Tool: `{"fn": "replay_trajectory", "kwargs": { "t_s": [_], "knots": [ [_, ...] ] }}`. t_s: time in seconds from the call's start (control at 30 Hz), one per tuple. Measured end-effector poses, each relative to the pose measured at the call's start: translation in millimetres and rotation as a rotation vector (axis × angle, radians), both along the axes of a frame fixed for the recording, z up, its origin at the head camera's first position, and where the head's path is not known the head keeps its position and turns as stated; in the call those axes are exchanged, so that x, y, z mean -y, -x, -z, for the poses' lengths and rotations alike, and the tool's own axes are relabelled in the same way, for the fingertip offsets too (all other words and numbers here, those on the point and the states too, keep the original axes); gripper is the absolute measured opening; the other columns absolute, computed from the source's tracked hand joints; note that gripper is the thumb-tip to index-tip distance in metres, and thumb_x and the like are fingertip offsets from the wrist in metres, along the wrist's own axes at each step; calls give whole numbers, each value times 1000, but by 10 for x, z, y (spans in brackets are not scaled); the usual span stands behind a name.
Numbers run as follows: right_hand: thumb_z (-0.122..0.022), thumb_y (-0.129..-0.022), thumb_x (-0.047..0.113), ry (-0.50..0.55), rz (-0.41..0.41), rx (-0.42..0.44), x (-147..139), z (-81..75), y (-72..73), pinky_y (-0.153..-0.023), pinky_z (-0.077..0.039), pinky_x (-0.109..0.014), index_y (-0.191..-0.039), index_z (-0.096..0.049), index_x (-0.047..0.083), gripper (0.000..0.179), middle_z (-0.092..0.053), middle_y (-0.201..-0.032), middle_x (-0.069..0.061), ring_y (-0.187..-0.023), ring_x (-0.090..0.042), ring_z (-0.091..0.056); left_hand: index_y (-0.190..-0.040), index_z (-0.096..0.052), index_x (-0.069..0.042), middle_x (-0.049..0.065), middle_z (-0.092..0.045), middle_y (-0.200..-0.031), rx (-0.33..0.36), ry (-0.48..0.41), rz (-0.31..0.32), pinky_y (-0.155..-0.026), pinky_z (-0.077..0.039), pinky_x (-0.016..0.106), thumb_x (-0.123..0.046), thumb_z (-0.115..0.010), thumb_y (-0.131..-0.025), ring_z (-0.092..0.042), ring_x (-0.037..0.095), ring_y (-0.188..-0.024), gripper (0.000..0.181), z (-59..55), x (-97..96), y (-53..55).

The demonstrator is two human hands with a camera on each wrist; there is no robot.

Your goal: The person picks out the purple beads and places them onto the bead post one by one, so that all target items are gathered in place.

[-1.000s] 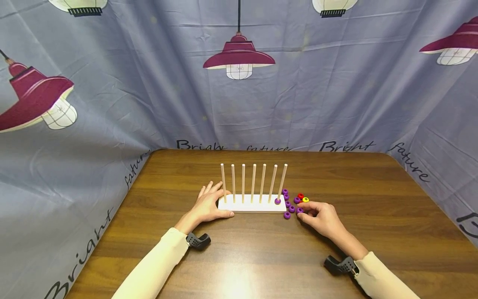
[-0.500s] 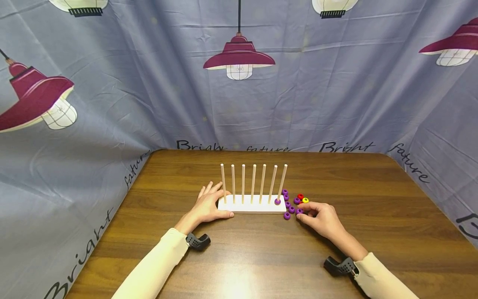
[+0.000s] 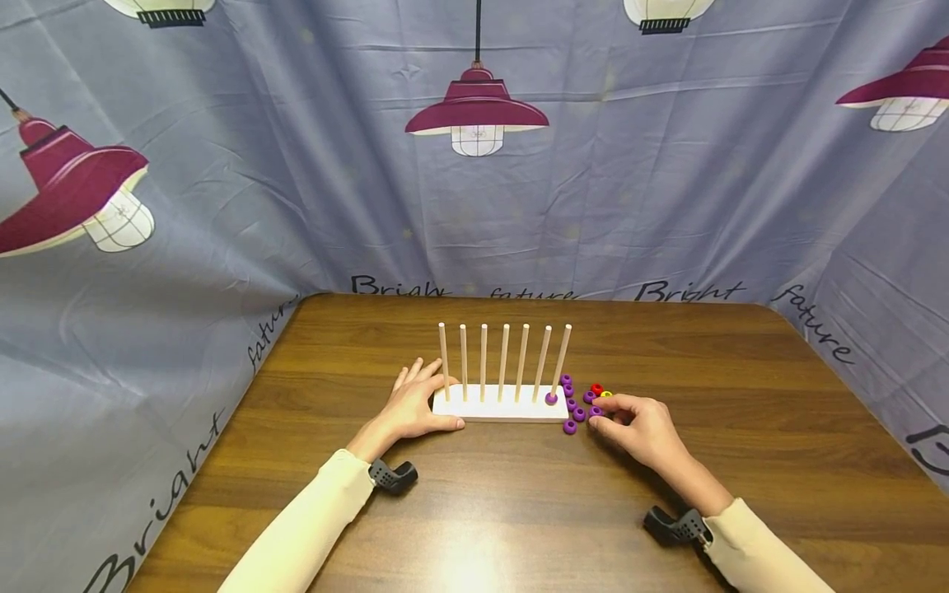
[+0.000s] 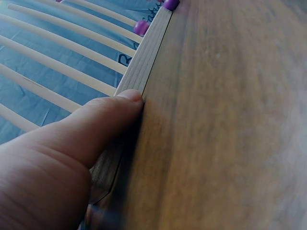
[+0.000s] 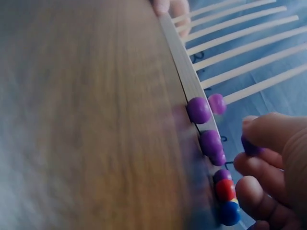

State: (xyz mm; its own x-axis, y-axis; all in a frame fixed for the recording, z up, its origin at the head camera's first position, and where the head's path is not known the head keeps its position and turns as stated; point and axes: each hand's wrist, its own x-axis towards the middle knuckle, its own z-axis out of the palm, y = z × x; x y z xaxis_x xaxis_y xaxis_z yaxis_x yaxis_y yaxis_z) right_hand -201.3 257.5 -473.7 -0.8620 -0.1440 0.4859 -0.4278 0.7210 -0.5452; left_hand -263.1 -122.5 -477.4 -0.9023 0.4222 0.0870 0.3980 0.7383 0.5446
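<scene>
My left hand (image 3: 410, 409) grips the left end of a white peg board (image 3: 489, 410), its thumb along the front edge. Several upright wooden pegs stand on that board. One purple bead (image 5: 217, 103) sits at the foot of the rightmost peg. Beside the board's right end my right hand (image 3: 647, 430) pinches another purple bead (image 5: 250, 146) between thumb and fingers, and in the right wrist view it is off the table. Several loose purple beads (image 3: 570, 427) lie between this hand and the board. My fingers partly cover a yellow bead (image 3: 606, 394).
A red bead (image 3: 596, 389) lies behind the purple ones. In the right wrist view a blue bead (image 5: 230, 213) shows near my right fingers. The brown wooden table (image 3: 474, 494) reaches back to a blue-grey curtain (image 3: 296, 165) printed with lamps.
The pinched purple bead has risen slightly, and my right hand has shifted a little, covering more of the yellow bead. The left hand and the peg board keep their place.
</scene>
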Motion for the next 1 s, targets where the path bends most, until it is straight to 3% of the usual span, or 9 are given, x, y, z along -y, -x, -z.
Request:
{"fn": "replay_trajectory", "kwargs": {
  "t_s": [0.2,0.47,1.0],
  "knots": [
    [-88,-73,6,19,-6,-18,26,-73,47,-48,-37,-16,-91,-80,7,20,-59,-61,9,-56,6,-44,-130,-67,-19,21,-37,-163,0,6,0,-126,-9,66,-48,-85,-74,-19,50,-155,66,-20,11,-1],
    [-86,-75,3,58,-25,-70,86,-210,123,-50,-41,-14,-92,-79,5,19,-72,-69,-1,-59,6,-49,-131,-67,-20,21,-35,-164,10,11,3,-126,-8,65,-48,-85,-74,-18,49,-156,67,-11,4,-4],
    [-84,-78,2,131,-31,-65,181,-585,253,-52,-43,-12,-94,-78,2,17,-76,-75,-11,-58,6,-53,-132,-66,-20,21,-35,-164,11,-2,6,-126,-8,65,-49,-85,-73,-17,48,-156,68,-9,9,-9]
  ]
}}
